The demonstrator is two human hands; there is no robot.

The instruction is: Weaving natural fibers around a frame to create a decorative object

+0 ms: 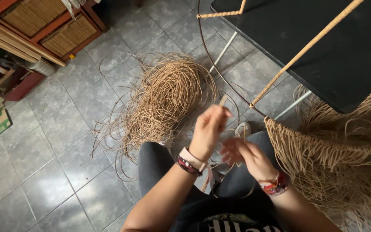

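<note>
Two hands: left hand (209, 129) fingers pinching one rattan strand (222, 101); right hand (245, 157) blurred, grip unclear; one rattan coil (161, 101) on floor

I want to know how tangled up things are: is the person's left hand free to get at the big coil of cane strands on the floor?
Probably yes. The left hand is raised just this side of the coil of cane strands, with only bare tiled floor and loose strands between. It is pinching a strand, though, so it is not empty.

I see soft, even daylight on the grey floor (65, 129), faint shadows, no glare; both hands are motion-blurred, edges slightly bowed.
</note>
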